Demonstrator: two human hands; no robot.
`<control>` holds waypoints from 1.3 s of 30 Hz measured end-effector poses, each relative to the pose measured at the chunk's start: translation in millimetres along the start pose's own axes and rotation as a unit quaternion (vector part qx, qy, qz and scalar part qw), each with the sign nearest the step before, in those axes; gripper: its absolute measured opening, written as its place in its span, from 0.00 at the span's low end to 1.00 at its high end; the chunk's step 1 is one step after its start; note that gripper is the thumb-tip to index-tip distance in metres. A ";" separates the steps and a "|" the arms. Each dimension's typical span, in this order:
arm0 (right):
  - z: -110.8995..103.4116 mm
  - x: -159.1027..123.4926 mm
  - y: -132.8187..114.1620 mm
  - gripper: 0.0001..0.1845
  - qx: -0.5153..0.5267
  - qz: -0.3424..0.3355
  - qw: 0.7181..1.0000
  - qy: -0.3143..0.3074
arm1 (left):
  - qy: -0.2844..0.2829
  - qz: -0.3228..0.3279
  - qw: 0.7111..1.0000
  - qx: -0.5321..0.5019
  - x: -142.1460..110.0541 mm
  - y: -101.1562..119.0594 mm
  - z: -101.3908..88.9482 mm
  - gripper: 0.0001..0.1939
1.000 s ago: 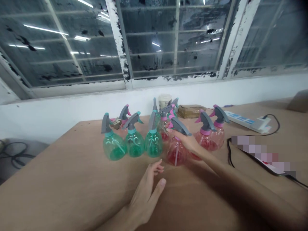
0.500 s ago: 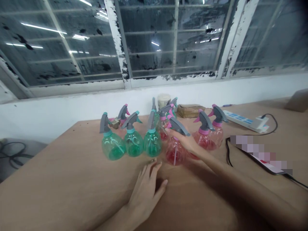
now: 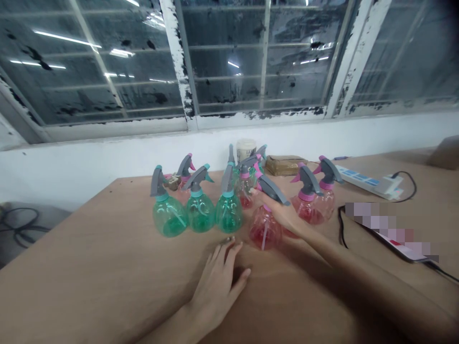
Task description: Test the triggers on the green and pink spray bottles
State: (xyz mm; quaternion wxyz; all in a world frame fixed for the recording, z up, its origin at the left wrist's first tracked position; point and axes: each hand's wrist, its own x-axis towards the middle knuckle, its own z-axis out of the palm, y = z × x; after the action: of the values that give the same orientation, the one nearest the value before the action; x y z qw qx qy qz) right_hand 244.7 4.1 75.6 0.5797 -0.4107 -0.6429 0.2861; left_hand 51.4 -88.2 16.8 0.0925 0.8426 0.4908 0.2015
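Pink, translucent spray bottle (image 3: pixel 263 235) in grip of right hand (image 3: pixel 282 215), left hand (image 3: pixel 217 284) loosely splayed

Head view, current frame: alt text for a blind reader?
The right hand has its grip at the neck of a pink spray bottle. Three green spray bottles stand to its left on the table, more bottles behind and right. The left hand is open, nearer the camera.

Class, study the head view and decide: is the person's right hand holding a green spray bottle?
No, the right hand is around the neck of a pink spray bottle.
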 end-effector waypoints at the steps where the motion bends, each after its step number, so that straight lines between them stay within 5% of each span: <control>1: 0.5 0.0 0.2 0.12 0.003 -0.004 1.000 0.008 | -0.001 0.003 1.000 0.006 0.0 0.0 0.1 0.22; 14: 2.6 -0.5 6.3 0.13 -0.035 -0.021 0.998 0.046 | -0.006 0.025 0.998 0.050 0.5 -1.1 -0.5 0.21; 39: 2.0 -0.7 4.8 0.13 0.007 -0.016 1.000 0.005 | 0.004 0.027 0.999 0.042 0.6 -4.0 2.8 0.22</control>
State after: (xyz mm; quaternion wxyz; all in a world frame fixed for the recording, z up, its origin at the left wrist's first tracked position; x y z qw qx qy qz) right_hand 243.7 6.1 70.9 0.5905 -0.3978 -0.6445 0.2786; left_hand 49.7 -85.6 13.0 0.0499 0.8576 0.4765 0.1868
